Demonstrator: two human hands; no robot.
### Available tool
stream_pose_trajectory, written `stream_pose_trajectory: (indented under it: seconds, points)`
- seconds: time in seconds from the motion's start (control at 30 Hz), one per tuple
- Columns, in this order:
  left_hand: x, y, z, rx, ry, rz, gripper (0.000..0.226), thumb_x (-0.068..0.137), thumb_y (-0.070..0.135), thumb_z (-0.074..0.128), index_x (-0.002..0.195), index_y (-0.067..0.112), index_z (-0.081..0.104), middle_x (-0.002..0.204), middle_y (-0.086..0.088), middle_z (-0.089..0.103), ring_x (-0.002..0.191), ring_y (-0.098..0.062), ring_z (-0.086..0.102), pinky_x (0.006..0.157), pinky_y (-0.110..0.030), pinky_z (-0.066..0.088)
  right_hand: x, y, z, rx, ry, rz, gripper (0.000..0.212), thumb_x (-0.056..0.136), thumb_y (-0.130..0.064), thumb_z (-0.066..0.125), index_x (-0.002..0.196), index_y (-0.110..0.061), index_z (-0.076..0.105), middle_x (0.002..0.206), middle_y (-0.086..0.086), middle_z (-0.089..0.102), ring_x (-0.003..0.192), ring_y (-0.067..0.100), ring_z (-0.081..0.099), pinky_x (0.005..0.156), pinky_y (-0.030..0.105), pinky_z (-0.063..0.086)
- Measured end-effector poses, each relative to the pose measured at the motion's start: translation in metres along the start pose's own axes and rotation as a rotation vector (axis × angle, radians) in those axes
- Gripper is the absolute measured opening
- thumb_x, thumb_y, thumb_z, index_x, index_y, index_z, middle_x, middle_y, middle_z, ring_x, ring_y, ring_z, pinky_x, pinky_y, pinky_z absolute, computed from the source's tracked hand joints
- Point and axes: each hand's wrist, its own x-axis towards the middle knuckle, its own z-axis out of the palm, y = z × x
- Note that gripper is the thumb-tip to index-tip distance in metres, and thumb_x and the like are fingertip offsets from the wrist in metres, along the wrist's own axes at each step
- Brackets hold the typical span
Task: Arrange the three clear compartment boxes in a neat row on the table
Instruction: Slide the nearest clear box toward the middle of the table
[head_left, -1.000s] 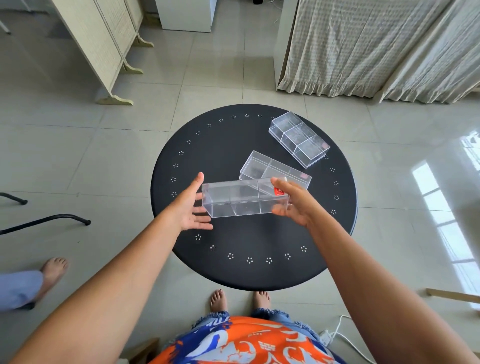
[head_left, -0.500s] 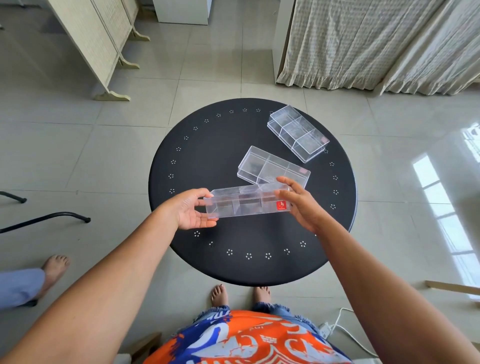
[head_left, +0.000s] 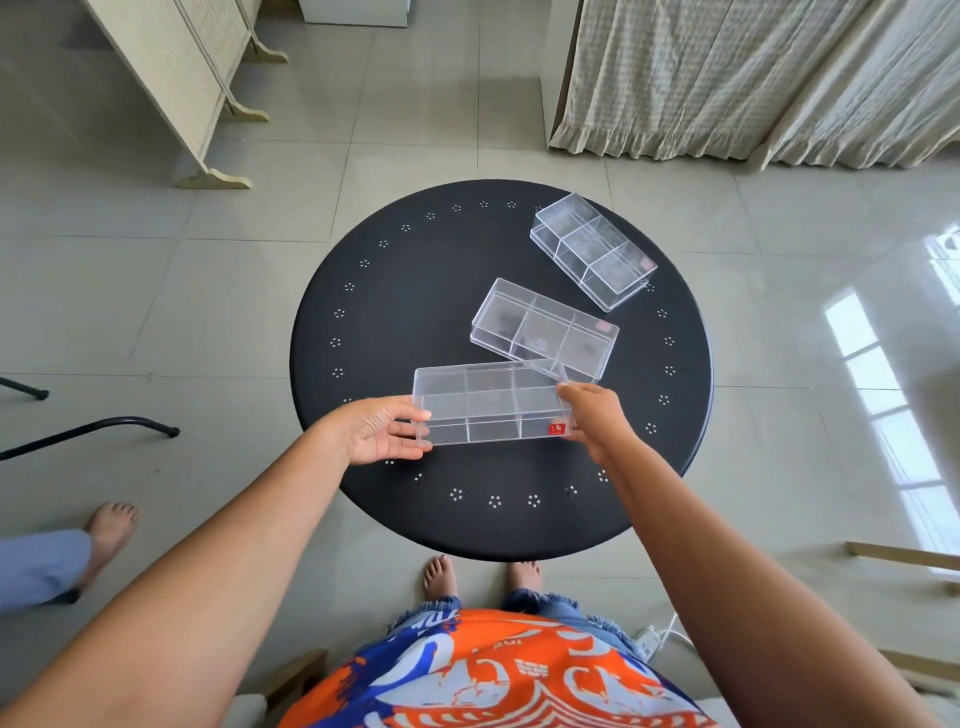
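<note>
Left grip (head_left: 382, 434): our left hand closed on the left short end of the near box (head_left: 491, 402), thumb on the upper edge, fingers curled under and against the end wall.

Right grip (head_left: 597, 415): our right hand closed on the right short end of the same box, fingertips over the top corner, beside a small red label (head_left: 557, 428) on the front wall.

Near box: clear, long, divided into compartments, open side up. It lies roughly level and crosswise in front of us, over the near half of the table (head_left: 415, 291). We cannot tell whether its base touches the surface or sits just above it. Its far right corner overlaps the near edge of the middle box (head_left: 543, 328) in the view; contact cannot be told.

Middle box: clear, three compartments, resting on the table just beyond the near box, turned at a slant with its right end nearer to us.

Far box (head_left: 592, 250): clear, three compartments, resting near the far right rim of the table, slanted more steeply and apart from the middle box.

Table: round, black, with a ring of small white flower marks close to its rim, standing on a pale tiled floor (head_left: 208, 312).

Surroundings: our bare feet (head_left: 480, 577) under the near rim; a folding screen (head_left: 176, 78) at far left; pale curtains (head_left: 727, 78) at far right; another person's bare foot (head_left: 106, 535) at left.
</note>
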Motion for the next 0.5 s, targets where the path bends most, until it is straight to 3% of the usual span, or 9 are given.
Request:
stream_pose_trajectory:
  seconds: [0.17, 0.27, 0.4, 0.5]
  points:
    - [0.007, -0.008, 0.006, 0.104, 0.061, 0.092, 0.05, 0.087, 0.004, 0.065, 0.134, 0.016, 0.054, 0.112, -0.016, 0.065, 0.095, -0.028, 0.063, 0.091, -0.038, 0.053, 0.003, 0.011, 0.005, -0.07, 0.052, -0.031, 0.021, 0.092, -0.01, 0.053, 0.077, -0.019, 0.064, 0.076, 0.004, 0.061, 0.06, 0.017, 0.048, 0.05, 0.024, 0.036]
    - [0.01, -0.012, 0.011, 0.176, 0.102, 0.117, 0.054, 0.086, 0.008, 0.066, 0.136, 0.02, 0.053, 0.115, -0.009, 0.066, 0.094, -0.024, 0.062, 0.095, -0.038, 0.052, 0.0, 0.014, 0.006, -0.086, 0.091, -0.057, 0.022, 0.092, -0.008, 0.049, 0.085, -0.017, 0.068, 0.068, -0.005, 0.06, 0.056, 0.011, 0.048, 0.041, 0.016, 0.037]
    - [0.009, -0.012, 0.025, 0.233, 0.182, 0.153, 0.044, 0.09, 0.01, 0.062, 0.133, 0.02, 0.055, 0.12, -0.007, 0.066, 0.111, -0.027, 0.063, 0.1, -0.037, 0.047, 0.001, 0.019, 0.007, -0.146, 0.137, -0.063, 0.028, 0.086, -0.011, 0.047, 0.09, -0.018, 0.074, 0.074, -0.004, 0.067, 0.068, 0.016, 0.057, 0.059, 0.024, 0.045]
    - [0.01, -0.012, 0.03, 0.265, 0.22, 0.163, 0.039, 0.091, 0.011, 0.06, 0.129, 0.019, 0.057, 0.125, -0.008, 0.066, 0.117, -0.027, 0.062, 0.102, -0.039, 0.048, 0.002, 0.022, 0.005, -0.198, 0.158, -0.058, 0.033, 0.087, -0.009, 0.044, 0.099, -0.016, 0.074, 0.072, -0.005, 0.064, 0.06, 0.012, 0.051, 0.053, 0.022, 0.04]
